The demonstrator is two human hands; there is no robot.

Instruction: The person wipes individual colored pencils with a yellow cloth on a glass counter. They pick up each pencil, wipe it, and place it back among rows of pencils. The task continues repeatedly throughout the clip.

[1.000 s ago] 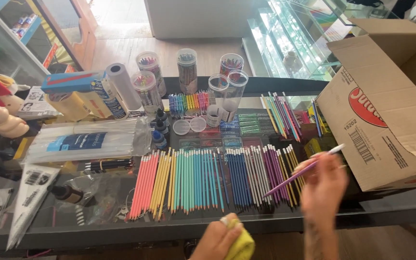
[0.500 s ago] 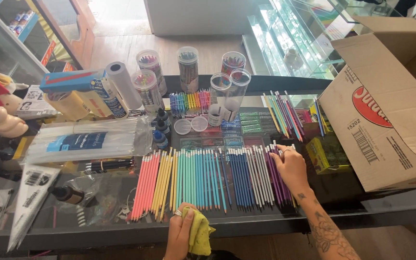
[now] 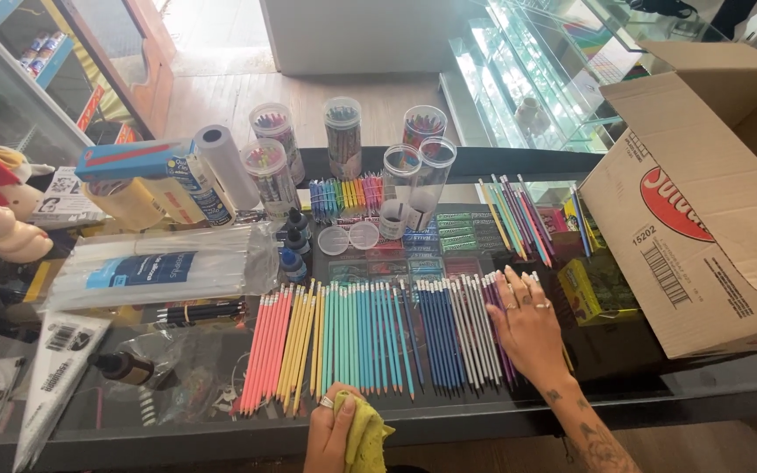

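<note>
Cardboard box [image 3: 711, 175] blocks rt side; glass counter [image 3: 449, 420] strip by pencils [image 3: 370, 337] free.

head view, looking down, close over counter [image 3: 449, 419]

Behind pencil row [image 3: 370, 346]: six clear tubes [image 3: 343, 136], two round lids [image 3: 348, 238], three ink bottles [image 3: 291, 248]. Right of it: one cardboard box [image 3: 703, 201]. Left: one paper roll [image 3: 225, 165].

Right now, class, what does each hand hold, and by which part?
The left hand grips a crumpled yellow cloth by its left side. The right hand holds nothing; it lies flat on the row of coloured pencils.
</note>
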